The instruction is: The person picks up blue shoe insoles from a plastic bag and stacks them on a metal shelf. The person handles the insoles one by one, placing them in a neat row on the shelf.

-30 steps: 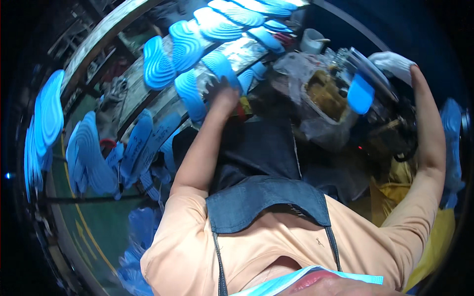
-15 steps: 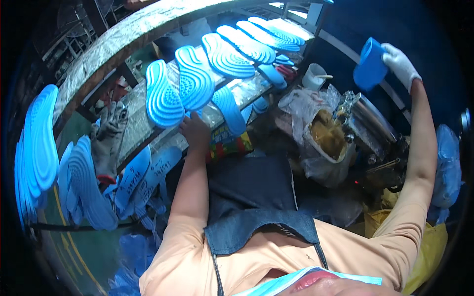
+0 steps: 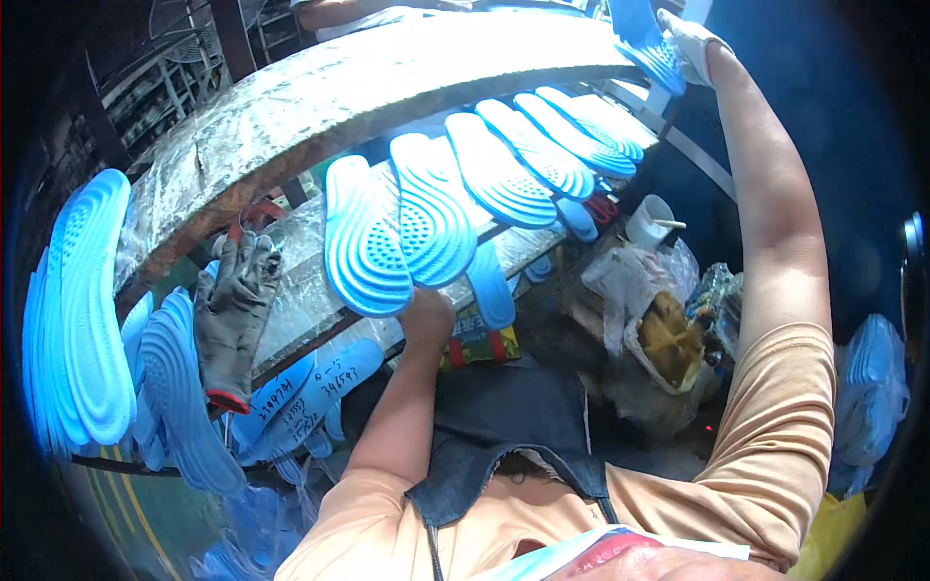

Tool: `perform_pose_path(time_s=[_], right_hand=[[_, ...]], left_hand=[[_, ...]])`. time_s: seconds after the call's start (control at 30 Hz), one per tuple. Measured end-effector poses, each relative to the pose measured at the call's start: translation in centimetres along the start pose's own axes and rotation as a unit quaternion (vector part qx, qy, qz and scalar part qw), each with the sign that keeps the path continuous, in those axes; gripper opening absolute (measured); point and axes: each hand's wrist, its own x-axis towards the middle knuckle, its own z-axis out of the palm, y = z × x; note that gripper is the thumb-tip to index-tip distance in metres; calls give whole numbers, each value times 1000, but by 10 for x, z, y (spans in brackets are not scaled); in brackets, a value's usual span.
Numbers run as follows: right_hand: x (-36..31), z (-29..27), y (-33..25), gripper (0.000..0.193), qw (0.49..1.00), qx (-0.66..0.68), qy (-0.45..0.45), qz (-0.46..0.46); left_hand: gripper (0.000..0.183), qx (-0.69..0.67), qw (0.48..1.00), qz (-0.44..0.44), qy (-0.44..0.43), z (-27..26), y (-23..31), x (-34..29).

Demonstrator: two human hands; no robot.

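Observation:
My right hand [image 3: 690, 41], in a white glove, is raised high at the top right and grips a blue shoe sole [image 3: 644, 39]. My bare left hand [image 3: 424, 312] reaches up under the edge of a foil-wrapped shelf [image 3: 300, 281]; its fingers are hidden behind the blue soles [image 3: 366, 237] lying in a row there. Whether it grips anything I cannot see. More blue soles [image 3: 542, 145] run along the shelf toward my right hand.
A grey work glove [image 3: 232, 315] hangs off the shelf edge at left. Stacks of blue soles [image 3: 87, 310] stand on a rack at far left. A white cup [image 3: 649, 221] and a glue-stained pot [image 3: 668, 339] sit below at right.
My right hand has risen further up and back with the blue sole. My head has tilted up, so the shelf and the soles look larger. My left hand stays under the shelf edge.

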Motion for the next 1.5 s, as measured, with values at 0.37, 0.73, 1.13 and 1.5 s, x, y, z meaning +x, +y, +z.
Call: perform_pose_path(time_s=[0.37, 0.73, 1.13, 1.5], right_hand=[[-34, 26, -24, 73, 860, -493, -56, -117], [-128, -26, 9, 55, 840, -433, 70, -320], [-290, -139, 89, 41, 885, -418, -17, -204], [-325, -153, 131, 42, 911, -391, -68, -116]], left_hand=[[32, -137, 989, -21, 53, 10, -11, -4], [39, -104, 989, -16, 106, -25, -17, -6], [69, -792, 367, 165, -459, -125, 136, -143], [40, -746, 283, 38, -601, -81, 270, -182]])
